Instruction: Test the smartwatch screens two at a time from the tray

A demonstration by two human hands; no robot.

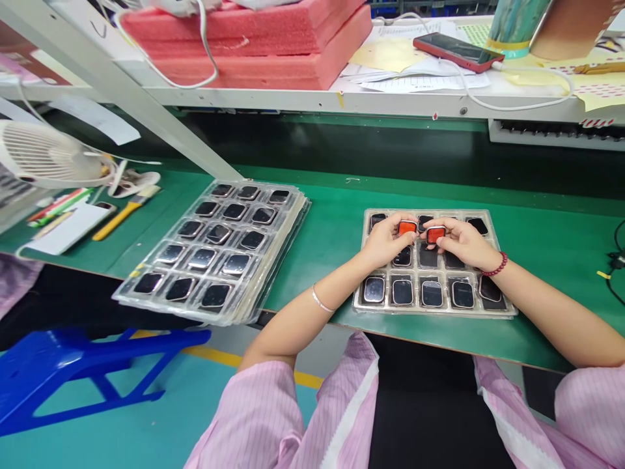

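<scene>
Between thumb and fingers, my left hand (pixel 385 240) grips a smartwatch (pixel 407 227) whose screen glows orange-red. My right hand (pixel 463 242) pinches another smartwatch (pixel 435 234), also lit orange-red, close beside the first. Both are held above a clear plastic tray (pixel 434 311) on the green bench. Dark-screened watch units, such as one at the front (pixel 432 293), sit in the tray's pockets. My hands and wrists cover part of the back and middle rows.
Left of my arms lies a stack of clear trays (pixel 280 260) holding more dark watches. Further left are a yellow-handled brush (pixel 124 212), pens and a white fan (pixel 53 153). The shelf above bears red foam blocks (pixel 254 45) and a phone (pixel 458 51). A blue stool (pixel 63 365) stands below.
</scene>
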